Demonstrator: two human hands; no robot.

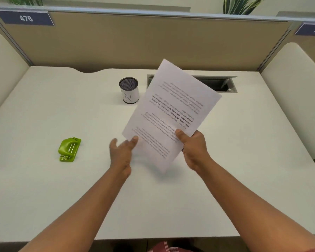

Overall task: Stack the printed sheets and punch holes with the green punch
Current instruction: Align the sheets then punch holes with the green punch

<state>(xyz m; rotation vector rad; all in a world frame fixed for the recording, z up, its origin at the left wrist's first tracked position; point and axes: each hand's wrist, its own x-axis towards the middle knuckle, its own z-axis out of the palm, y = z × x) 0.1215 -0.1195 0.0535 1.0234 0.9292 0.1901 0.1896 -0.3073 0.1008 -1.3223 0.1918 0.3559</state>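
Leftmost, the green punch (69,149) lies on the table (44,188), long axis running near to far. Next, the left hand (122,151), fingers spread, touches the printed sheets (171,113); they slant up-right above the table, pinched at their near edge by the right hand (193,146)

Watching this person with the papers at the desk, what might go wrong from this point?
The printed sheets are held in the air, tilted, with the right hand pinching one lower corner and the left hand only touching the other edge with open fingers. They might slip or fan apart. Uneven edges would probably give misaligned holes. The green punch lies well to the left, so reaching for it leaves one hand holding the stack. The cup stands close to the raised paper and might get knocked.
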